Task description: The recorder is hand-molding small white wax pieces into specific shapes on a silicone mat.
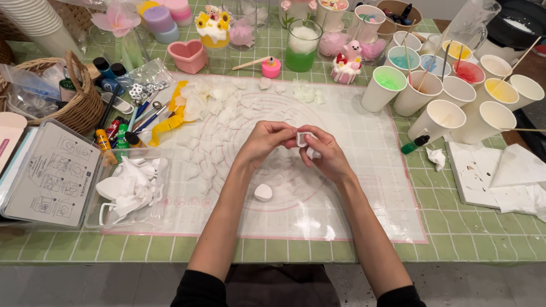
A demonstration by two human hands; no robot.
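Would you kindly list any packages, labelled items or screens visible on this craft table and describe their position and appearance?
Clear flat case: far left edge, rectangular, grey diagram sheet inside.
Clear plastic bag: upper left beside the wicker basket, holding small white rings.
Paint tubes: left of the mat, small, coloured labels.
No screens.

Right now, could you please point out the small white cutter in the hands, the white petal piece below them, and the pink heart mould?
white cutter (303, 138), head view, top edge.
white petal piece (263, 192), head view, centre.
pink heart mould (188, 55), head view, rim.
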